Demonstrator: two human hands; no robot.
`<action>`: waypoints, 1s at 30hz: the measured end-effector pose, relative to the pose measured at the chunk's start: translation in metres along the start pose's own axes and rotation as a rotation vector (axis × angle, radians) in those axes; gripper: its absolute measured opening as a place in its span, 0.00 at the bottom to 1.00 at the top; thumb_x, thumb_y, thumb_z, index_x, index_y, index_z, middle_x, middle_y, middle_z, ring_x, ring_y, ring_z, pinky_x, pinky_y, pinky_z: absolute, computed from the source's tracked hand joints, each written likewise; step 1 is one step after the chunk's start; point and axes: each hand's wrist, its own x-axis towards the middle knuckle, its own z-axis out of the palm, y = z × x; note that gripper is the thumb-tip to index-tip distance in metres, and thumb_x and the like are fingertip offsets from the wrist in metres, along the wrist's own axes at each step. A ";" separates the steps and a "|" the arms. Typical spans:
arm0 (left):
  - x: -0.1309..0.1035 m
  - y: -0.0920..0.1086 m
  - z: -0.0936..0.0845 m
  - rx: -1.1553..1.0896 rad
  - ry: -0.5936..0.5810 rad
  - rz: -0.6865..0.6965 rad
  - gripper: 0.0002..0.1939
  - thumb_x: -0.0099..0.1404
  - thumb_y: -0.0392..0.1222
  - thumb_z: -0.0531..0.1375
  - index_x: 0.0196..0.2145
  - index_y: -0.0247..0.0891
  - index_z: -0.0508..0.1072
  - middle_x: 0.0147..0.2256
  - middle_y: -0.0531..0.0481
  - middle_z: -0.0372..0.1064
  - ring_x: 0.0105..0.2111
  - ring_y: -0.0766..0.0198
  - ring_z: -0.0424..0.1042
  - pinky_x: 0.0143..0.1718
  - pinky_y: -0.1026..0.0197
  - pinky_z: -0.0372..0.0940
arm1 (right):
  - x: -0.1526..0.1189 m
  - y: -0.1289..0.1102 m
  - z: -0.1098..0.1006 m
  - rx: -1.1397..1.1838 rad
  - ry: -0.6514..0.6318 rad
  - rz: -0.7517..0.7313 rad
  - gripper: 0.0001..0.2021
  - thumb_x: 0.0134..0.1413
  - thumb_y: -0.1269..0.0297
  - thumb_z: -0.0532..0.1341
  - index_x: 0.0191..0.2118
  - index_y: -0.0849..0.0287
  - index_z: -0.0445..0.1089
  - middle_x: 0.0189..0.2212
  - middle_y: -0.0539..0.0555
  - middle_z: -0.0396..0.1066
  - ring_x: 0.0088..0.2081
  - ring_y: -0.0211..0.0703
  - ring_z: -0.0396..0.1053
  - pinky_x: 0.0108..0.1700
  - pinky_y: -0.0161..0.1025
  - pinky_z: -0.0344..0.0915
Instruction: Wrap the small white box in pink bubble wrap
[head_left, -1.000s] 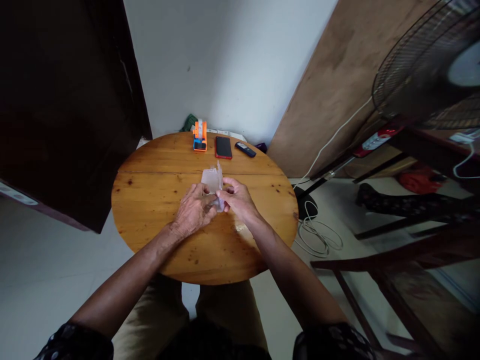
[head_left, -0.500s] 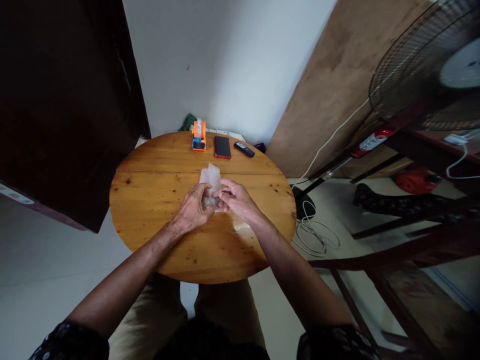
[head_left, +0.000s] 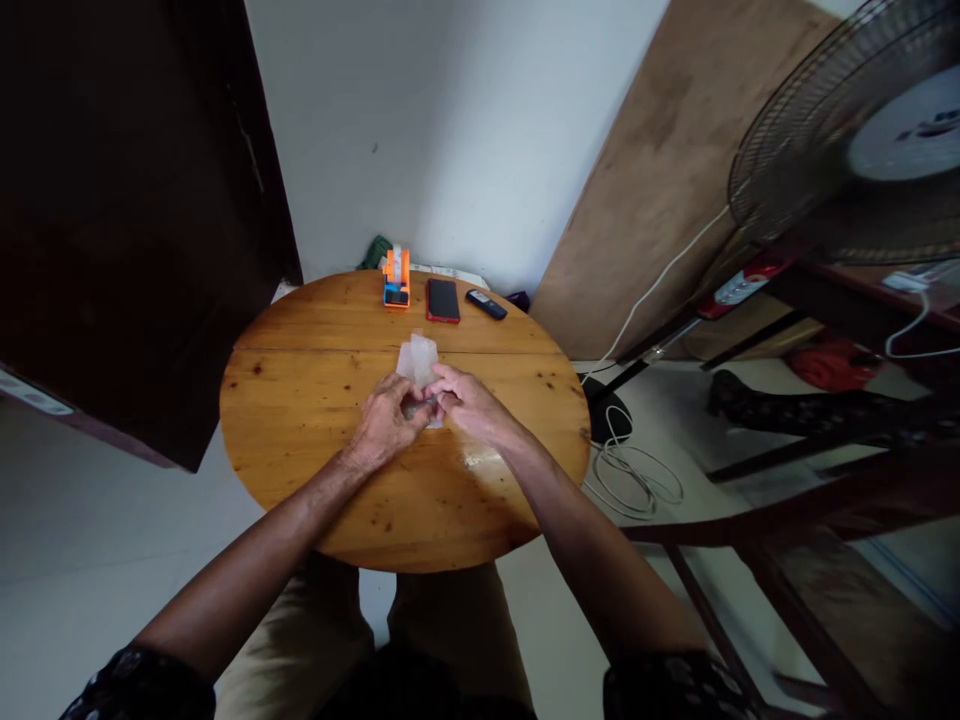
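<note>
A translucent whitish plastic wrap (head_left: 421, 358), which looks like bubble wrap, is between my two hands over the middle of the round wooden table (head_left: 300, 420). My left hand (head_left: 390, 415) is closed on its near left part, with the fingers curled. From the right, my right hand (head_left: 466, 400) pinches the wrap's near right part with thumb and fingers. The far end of the wrap sticks out beyond my fingertips. Whether anything lies inside it is hidden by the fingers.
Along the table's far side stand an orange and blue tape dispenser (head_left: 397, 278), a red-edged phone (head_left: 442, 300) and a dark remote-like handset (head_left: 486, 304). A standing fan (head_left: 810, 190) is at the right, with a coiled white cable (head_left: 634, 470) on the floor. A dark wooden chair (head_left: 720, 530) stands lower right.
My fingers have drawn closer together over the near part of the wrap. The wrap's far end now lies flatter. The view has shifted slightly.
</note>
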 end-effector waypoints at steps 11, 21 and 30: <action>-0.006 0.004 -0.005 0.164 -0.052 0.106 0.08 0.58 0.36 0.58 0.37 0.40 0.70 0.39 0.47 0.68 0.39 0.58 0.71 0.43 0.55 0.69 | 0.011 0.007 -0.005 -0.119 -0.019 -0.152 0.27 0.49 0.80 0.55 0.56 0.59 0.70 0.32 0.49 0.76 0.33 0.38 0.70 0.41 0.34 0.65; -0.006 -0.001 -0.005 0.217 -0.093 0.149 0.14 0.59 0.37 0.58 0.44 0.38 0.72 0.45 0.44 0.67 0.42 0.56 0.72 0.45 0.54 0.71 | 0.027 0.014 -0.005 0.066 -0.094 -0.139 0.34 0.48 0.80 0.54 0.63 0.58 0.61 0.29 0.46 0.73 0.29 0.35 0.68 0.34 0.32 0.64; -0.008 0.000 -0.007 0.254 -0.090 0.203 0.10 0.61 0.38 0.59 0.42 0.43 0.73 0.46 0.43 0.66 0.42 0.55 0.72 0.44 0.51 0.72 | 0.049 0.002 -0.010 0.113 -0.280 -0.100 0.32 0.47 0.84 0.51 0.58 0.57 0.65 0.22 0.41 0.69 0.20 0.31 0.63 0.25 0.30 0.59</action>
